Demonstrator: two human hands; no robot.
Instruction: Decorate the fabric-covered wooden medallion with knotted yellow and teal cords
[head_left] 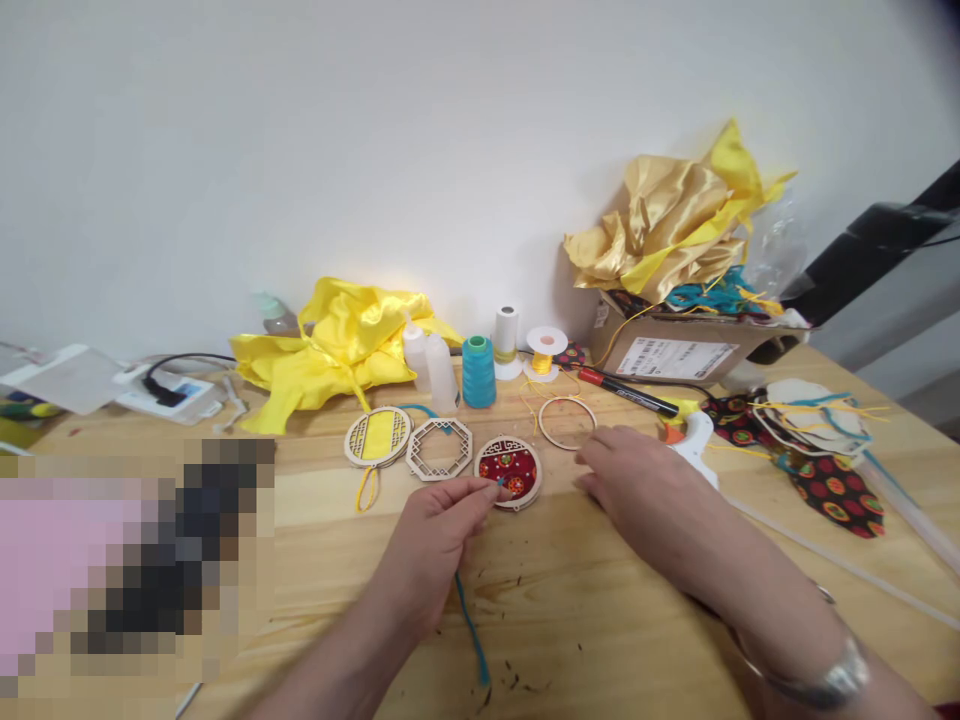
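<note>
My left hand [442, 525] pinches the lower left edge of a round wooden frame [538, 478] backed with dark red patterned fabric, its thumb over the rim. A teal cord [471, 625] hangs below this hand. My right hand [630, 485] is beside a thin plain wooden ring [541, 430], its fingertips at the ring's lower right edge and a small gap between thumb and fingers. To the left lie an octagonal wooden lattice frame [414, 455] and a round lattice frame with yellow fabric [379, 437] and a yellow loop.
Behind stand a teal thread cone [478, 375], white squeeze bottles [442, 375], a yellow thread spool [546, 345] and crumpled yellow satin [337, 340]. A marker [630, 392], a white glue gun [697, 445], fabric scraps [840, 495] and a cardboard box [660, 350] are at right.
</note>
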